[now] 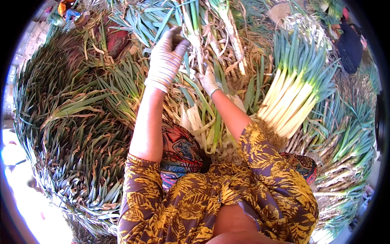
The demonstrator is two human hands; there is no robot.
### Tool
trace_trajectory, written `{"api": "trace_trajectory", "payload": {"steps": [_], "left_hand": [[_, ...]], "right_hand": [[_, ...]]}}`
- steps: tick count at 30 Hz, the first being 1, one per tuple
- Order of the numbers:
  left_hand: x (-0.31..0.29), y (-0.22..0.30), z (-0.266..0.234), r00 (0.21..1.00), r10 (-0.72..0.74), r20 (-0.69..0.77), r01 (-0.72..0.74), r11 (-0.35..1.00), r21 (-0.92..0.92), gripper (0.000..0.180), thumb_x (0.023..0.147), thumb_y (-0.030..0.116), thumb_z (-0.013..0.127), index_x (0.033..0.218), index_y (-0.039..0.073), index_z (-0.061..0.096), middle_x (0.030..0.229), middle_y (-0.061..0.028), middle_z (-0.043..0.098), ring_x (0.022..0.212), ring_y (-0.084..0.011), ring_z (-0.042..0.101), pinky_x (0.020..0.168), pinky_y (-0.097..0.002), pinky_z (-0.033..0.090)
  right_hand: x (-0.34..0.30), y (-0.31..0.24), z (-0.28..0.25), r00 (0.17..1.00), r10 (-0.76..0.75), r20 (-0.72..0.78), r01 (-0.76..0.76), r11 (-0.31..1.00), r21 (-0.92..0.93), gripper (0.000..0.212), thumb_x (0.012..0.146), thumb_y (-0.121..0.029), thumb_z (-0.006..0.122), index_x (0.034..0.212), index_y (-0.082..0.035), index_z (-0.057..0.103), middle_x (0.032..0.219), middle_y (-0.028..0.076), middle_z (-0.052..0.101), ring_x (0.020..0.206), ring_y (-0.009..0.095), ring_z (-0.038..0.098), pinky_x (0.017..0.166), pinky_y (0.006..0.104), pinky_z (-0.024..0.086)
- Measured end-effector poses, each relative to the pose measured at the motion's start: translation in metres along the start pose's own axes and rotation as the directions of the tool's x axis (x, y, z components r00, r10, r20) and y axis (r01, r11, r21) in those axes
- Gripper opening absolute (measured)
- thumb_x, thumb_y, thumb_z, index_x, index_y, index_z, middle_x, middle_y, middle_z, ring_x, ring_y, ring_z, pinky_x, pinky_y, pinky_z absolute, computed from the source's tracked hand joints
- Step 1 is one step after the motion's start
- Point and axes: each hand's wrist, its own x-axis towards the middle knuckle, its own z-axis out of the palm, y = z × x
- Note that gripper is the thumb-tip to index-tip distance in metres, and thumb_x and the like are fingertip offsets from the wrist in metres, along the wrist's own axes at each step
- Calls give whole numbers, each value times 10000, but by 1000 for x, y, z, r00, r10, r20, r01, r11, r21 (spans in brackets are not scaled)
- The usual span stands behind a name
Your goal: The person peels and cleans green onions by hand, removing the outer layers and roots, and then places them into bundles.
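Both my hands wear pale striped gloves. My right hand (209, 81) is closed at the root end of a long green onion (195, 42), which stands with its green leaves pointing away from me. Just left of this stalk is my left hand (167, 59), its fingers bent and its thumb apart, with nothing visible in it. Other unpeeled green onions (231, 34), with dry brown outer leaves, lie beyond my right hand. Stripped leaves and pale peelings (195, 120) are heaped between my forearms and my lap.
To my right stands a bundle of cleaned green onions (290, 89) with white stalks. A large pile of leafy green onions (77, 142) fills the left side. More unpeeled stalks (341, 162) lie at the right. A person in dark clothing (350, 46) is at the far right.
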Motion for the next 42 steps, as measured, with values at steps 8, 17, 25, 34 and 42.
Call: {"api": "trace_trajectory", "payload": {"steps": [8,17,25,34,42], "left_hand": [[-3,-33,-22,991,-127,-45,131,987,90,318,878,115,680,1170,12,607,966,-42,656,865,-97,588,806,-243,484],[1,-36,21,818,-465,340,569,743,-352,597,877,377,681,1291,-19,512,1219,-170,586,1189,-273,517,966,-384,457],[-5,-19,35,758,-156,633,651,240,-720,326,866,293,703,1057,38,635,924,-79,699,823,-199,682,750,-343,569],[-12,24,11,884,-66,462,455,345,-821,344,903,164,656,1201,46,535,967,-38,670,820,-143,671,706,-289,578],[-1,2,10,942,-225,248,310,307,-900,322,863,151,694,1139,34,578,986,-74,674,882,-207,663,815,-360,561]], "right_hand": [[-58,-68,50,987,-144,-67,42,645,-763,642,934,-296,611,1455,-47,329,1120,111,627,894,167,581,851,354,488],[-245,-129,50,991,-92,96,133,655,-744,554,910,-477,601,1208,-12,553,682,-24,548,542,49,512,455,205,392],[-298,-115,52,914,-190,358,393,193,-899,272,944,-217,577,1062,23,525,887,121,620,731,150,602,653,290,497],[-218,-170,175,630,-537,562,774,371,-513,429,942,-256,599,1234,26,460,1084,187,621,968,246,625,841,361,521],[-185,-180,200,757,-368,539,567,-39,-823,203,888,-137,681,945,6,548,813,26,561,713,91,519,638,236,450]]}}
